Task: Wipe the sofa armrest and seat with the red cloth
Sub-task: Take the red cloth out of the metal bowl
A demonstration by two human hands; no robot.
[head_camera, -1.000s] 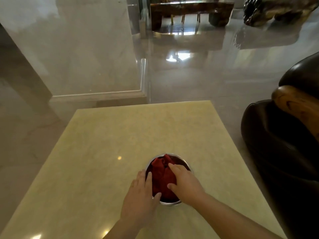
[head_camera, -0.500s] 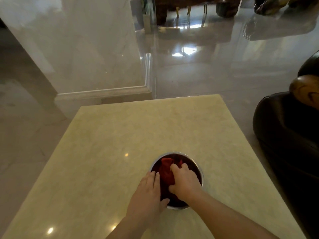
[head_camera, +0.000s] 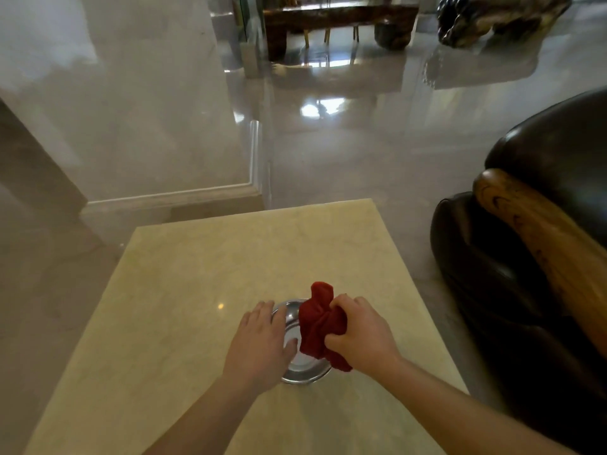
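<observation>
My right hand [head_camera: 363,336] grips the bunched red cloth [head_camera: 317,323] and holds it lifted just above a shiny metal bowl [head_camera: 303,372] on the yellow marble table [head_camera: 197,290]. My left hand [head_camera: 261,344] lies flat on the bowl's left rim, fingers spread. The dark leather sofa [head_camera: 486,264] stands to the right of the table, with a wooden armrest [head_camera: 542,234] running along its top. Both hands are well left of the sofa.
Glossy grey floor [head_camera: 361,152] surrounds the table. A pale wall corner with a skirting board [head_camera: 170,195] rises beyond the table's far edge. Far back stand a dark wooden bench [head_camera: 338,18] and a gnarled wooden piece [head_camera: 499,18].
My right hand closed on the red cloth inside the bowl and has lifted it out. My left hand stayed on the bowl's left rim. The view shifted slightly.
</observation>
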